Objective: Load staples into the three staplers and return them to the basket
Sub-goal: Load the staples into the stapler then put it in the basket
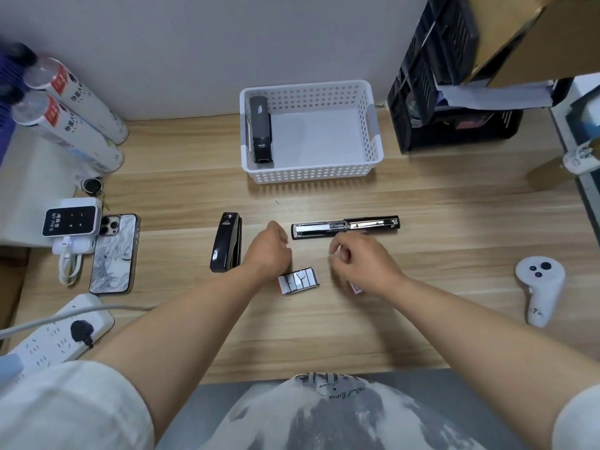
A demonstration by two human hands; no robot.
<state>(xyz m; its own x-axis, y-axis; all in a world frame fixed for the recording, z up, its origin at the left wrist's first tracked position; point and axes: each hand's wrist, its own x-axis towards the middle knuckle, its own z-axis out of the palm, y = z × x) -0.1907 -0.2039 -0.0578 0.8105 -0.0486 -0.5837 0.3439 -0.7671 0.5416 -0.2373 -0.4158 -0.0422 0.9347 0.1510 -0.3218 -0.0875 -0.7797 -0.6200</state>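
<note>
Risk: staple strip may snap or skew if fed crooked into opened stapler (345, 227), mid-counter | staple box (298, 280) near, between hands | left hand (271, 250) fisted, contents unseen | right hand (360, 264) curled, pinch unclear | one stapler in basket (373, 125), closed stapler (226, 243) left.

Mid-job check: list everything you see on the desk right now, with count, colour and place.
Basket: 1, white, back centre.
Closed stapler in basket: 1, black, left side.
Closed stapler on desk: 1, black, left of hands.
Opened stapler: 1, black and metal, beyond hands.
Staple box: 1, open, between wrists.
Phone: 1, patterned case, left.
Power strip: 1, white, near left.
Controller: 1, white, right.
Cans: 2, white, far left.
Organiser: 1, black, back right.
Left hand: near box.
Right hand: curled by opened stapler.
</note>
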